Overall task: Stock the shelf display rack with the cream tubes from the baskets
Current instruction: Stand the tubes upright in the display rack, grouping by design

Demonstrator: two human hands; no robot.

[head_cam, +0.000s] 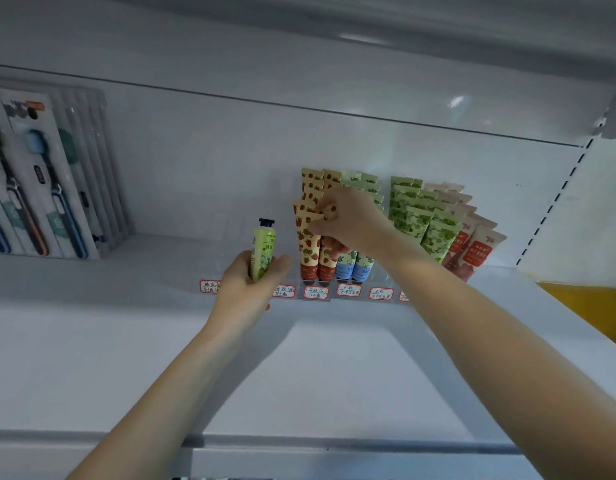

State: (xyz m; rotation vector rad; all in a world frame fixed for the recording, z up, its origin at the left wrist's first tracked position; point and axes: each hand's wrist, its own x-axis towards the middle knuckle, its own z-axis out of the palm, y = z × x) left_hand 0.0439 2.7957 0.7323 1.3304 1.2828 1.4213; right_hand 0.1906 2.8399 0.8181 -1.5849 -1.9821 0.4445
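White shelving fills the view: a flat shelf, a back panel behind it and an upper shelf overhead. A slotted upright bounds the bay on the right.

A clear display rack stands at the shelf's front edge, right of centre. A row of price labels runs along its front. Tubes stand in it cap down, in stepped rows that rise toward the back panel. From left to right these are strawberry tubes, blue-based tubes, green leaf-print tubes and pink tubes.

The left hand is just left of the strawberry tubes. Its fingers are wrapped around a green cream tube, held upright with the black cap on top, above the left end of the label row. This tube touches no other tube.

The right hand reaches across the rack. Its fingers are curled and pinch the crimped top of the front strawberry tube. The forearm crosses in front of the blue-based tubes.

Toothbrush packs lean against the back panel at far left. A wide stretch of shelf separates them from the rack.
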